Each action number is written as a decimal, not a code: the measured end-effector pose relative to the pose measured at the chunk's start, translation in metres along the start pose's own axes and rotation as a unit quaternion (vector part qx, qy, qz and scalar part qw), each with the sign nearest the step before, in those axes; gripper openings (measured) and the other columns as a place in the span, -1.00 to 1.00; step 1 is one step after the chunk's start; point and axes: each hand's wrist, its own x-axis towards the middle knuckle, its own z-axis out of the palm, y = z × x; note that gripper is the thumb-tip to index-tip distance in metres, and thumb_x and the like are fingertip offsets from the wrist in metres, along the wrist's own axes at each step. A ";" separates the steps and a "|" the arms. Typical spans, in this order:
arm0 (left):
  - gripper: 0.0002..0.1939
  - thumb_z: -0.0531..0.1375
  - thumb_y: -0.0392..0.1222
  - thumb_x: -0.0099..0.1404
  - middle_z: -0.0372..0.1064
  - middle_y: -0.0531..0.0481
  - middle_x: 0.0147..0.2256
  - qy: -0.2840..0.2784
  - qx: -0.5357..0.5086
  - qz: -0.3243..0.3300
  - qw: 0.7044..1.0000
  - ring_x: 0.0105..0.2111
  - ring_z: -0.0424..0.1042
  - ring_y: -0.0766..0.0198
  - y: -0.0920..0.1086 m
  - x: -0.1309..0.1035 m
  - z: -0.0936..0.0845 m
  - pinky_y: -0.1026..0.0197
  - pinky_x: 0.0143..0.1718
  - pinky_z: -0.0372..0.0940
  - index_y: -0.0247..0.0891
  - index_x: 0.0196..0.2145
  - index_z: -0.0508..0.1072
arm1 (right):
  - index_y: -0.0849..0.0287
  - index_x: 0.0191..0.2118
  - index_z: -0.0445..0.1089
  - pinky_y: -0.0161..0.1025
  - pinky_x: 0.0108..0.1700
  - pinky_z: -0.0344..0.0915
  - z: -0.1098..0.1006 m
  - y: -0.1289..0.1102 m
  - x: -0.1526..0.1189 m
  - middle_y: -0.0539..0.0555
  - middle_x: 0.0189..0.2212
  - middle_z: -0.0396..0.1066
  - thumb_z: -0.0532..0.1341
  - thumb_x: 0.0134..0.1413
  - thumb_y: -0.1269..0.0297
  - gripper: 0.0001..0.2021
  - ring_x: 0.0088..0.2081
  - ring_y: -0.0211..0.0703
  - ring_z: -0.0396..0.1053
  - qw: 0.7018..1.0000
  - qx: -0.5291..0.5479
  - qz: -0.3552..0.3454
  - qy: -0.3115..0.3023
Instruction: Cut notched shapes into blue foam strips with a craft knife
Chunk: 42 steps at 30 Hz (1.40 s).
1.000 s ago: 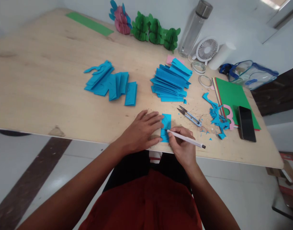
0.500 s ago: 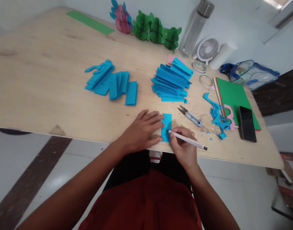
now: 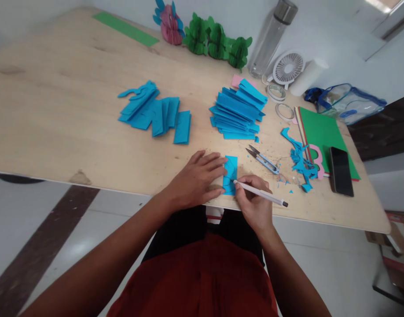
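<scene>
A small blue paper piece (image 3: pixel 230 169) with dark curved lines drawn on it lies near the table's front edge. My left hand (image 3: pixel 199 179) rests flat with fingers stretched out, their tips on the paper's left side. In my right hand (image 3: pixel 255 200) is a white pen (image 3: pixel 263 193) with a dark end, its tip at the paper's right edge. Thread snips (image 3: pixel 263 160) lie just beyond my right hand. Further back is a stack of folded blue paper strips (image 3: pixel 236 110). Blue pieces with drawn lines (image 3: pixel 165 116) lie to the left.
Blue paper scraps (image 3: pixel 301 160), a phone (image 3: pixel 341 171) and green paper sheets (image 3: pixel 324 132) occupy the right side. Along the back stand green paper figures (image 3: pixel 217 40), a pink one (image 3: pixel 170 26), a clear bottle (image 3: pixel 271 39) and a small fan (image 3: pixel 288 69). Tape rolls (image 3: pixel 276 93) lie before the fan.
The pen's tip stays on the paper with barely any shift. The whole view has moved very slightly; my left hand holds the same place on the paper.
</scene>
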 end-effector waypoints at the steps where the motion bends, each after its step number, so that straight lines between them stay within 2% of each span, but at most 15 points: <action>1: -0.64 0.18 -0.02 0.30 0.23 -0.15 0.27 0.001 0.000 0.001 1.000 0.29 0.14 -0.08 0.000 0.000 0.000 -0.26 0.32 -0.07 -0.20 0.00 0.41 | 0.11 -0.37 0.41 -0.02 -0.07 0.18 0.000 0.000 0.000 -0.01 -0.45 0.50 0.21 0.16 0.26 -0.90 -0.34 -0.10 0.43 1.000 0.001 0.000 -0.001; 15: -0.67 0.20 -0.04 0.29 0.23 -0.14 0.27 0.005 0.002 0.005 1.000 0.30 0.13 -0.07 -0.001 -0.001 0.001 -0.26 0.32 -0.07 -0.19 -0.02 0.42 | 0.11 -0.38 0.38 -0.07 -0.11 0.18 -0.001 -0.001 0.000 -0.03 -0.47 0.47 0.19 0.13 0.30 -0.92 -0.35 -0.13 0.41 1.000 -0.005 -0.007 -0.002; 42: -0.67 0.20 -0.06 0.28 0.24 -0.14 0.27 0.002 0.001 -0.001 1.000 0.30 0.13 -0.07 0.001 0.000 -0.001 -0.26 0.33 -0.08 -0.18 -0.02 0.42 | 0.09 -0.37 0.37 -0.03 -0.07 0.21 0.002 -0.004 0.001 0.01 -0.45 0.50 0.18 0.16 0.26 -0.90 -0.33 -0.08 0.44 1.000 -0.027 -0.003 0.004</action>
